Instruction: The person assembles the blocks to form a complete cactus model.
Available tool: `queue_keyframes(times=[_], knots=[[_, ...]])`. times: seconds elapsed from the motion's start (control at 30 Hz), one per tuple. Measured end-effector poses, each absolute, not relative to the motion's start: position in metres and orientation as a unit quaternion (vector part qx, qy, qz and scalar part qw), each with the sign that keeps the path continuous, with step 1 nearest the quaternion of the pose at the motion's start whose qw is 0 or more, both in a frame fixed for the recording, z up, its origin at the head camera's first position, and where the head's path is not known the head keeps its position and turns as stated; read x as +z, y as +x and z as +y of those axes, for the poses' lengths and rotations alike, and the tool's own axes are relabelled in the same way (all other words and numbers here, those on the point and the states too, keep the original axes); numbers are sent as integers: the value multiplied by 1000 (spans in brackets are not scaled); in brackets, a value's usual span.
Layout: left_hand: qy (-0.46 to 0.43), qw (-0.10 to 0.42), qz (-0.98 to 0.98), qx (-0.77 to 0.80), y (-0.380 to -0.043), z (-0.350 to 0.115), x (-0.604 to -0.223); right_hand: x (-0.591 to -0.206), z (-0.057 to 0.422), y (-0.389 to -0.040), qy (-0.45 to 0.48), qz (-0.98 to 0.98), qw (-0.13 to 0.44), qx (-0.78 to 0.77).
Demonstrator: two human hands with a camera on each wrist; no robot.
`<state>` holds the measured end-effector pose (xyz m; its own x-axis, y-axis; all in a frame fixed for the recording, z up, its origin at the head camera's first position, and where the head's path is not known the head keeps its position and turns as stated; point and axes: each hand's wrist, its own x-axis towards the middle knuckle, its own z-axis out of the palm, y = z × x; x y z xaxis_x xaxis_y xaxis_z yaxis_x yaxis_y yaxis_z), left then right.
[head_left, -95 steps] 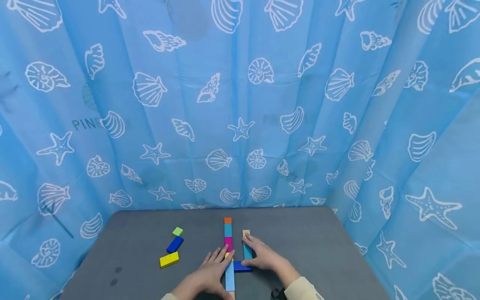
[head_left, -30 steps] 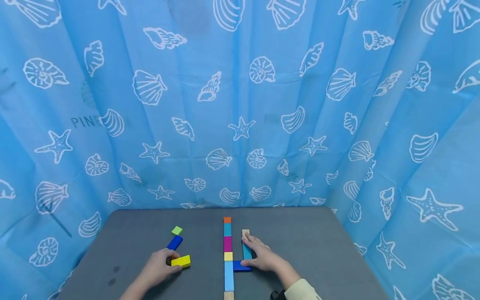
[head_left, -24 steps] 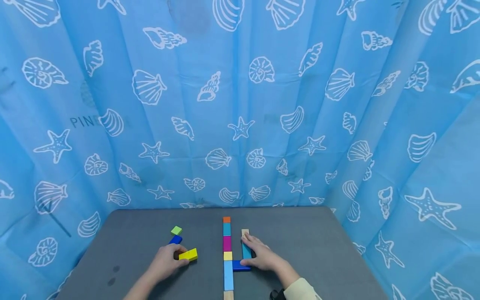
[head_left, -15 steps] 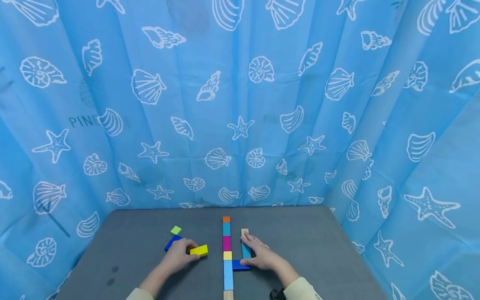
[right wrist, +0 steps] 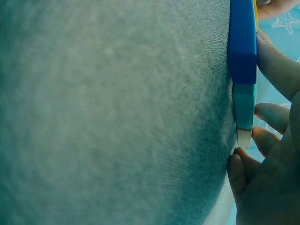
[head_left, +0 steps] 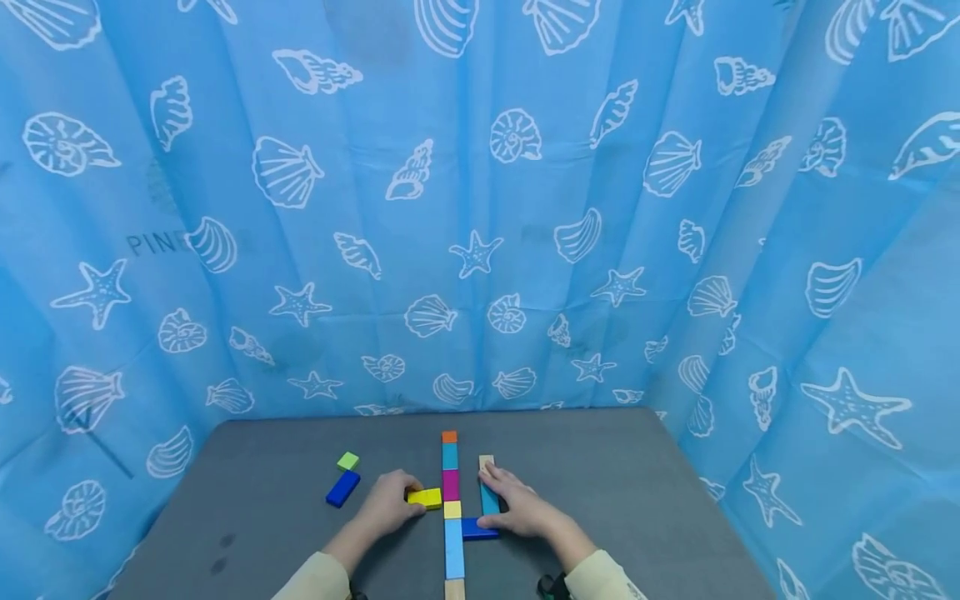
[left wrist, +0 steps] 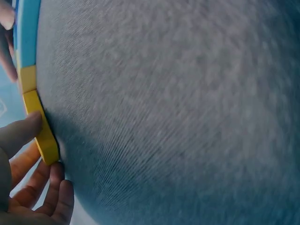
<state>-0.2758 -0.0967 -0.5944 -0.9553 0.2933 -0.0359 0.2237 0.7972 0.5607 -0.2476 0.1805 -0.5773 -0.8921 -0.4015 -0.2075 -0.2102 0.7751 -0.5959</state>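
My left hand (head_left: 391,502) pinches a bright yellow block (head_left: 426,498) between thumb and fingers, close to the left side of a long line of blocks. That line runs from an orange block (head_left: 449,437) through teal, a magenta block (head_left: 451,483) and a pale yellow block (head_left: 452,509) to a light blue block (head_left: 454,550). My right hand (head_left: 525,507) rests on the blocks to the right: its thumb touches a dark blue block (head_left: 472,528), its fingers lie on a teal block (right wrist: 243,105) and a pale wooden block (head_left: 486,460).
A lime green block (head_left: 348,461) and another dark blue block (head_left: 342,489) lie on the left of the grey table (head_left: 600,467). A natural wood block (head_left: 454,590) ends the line nearest me. Behind the table hangs a blue shell-patterned curtain (head_left: 480,358).
My left hand has left the line of blocks, taken the yellow block from the left, and carried it rightward to beside the line. The right hand has stayed on its blocks.
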Motion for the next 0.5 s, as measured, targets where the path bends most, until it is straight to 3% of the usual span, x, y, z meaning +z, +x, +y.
queue_keyframes(times=[0.5], knots=[[144, 38, 935, 322, -273, -100, -600, -583, 178, -249, -156, 929, 166, -291]])
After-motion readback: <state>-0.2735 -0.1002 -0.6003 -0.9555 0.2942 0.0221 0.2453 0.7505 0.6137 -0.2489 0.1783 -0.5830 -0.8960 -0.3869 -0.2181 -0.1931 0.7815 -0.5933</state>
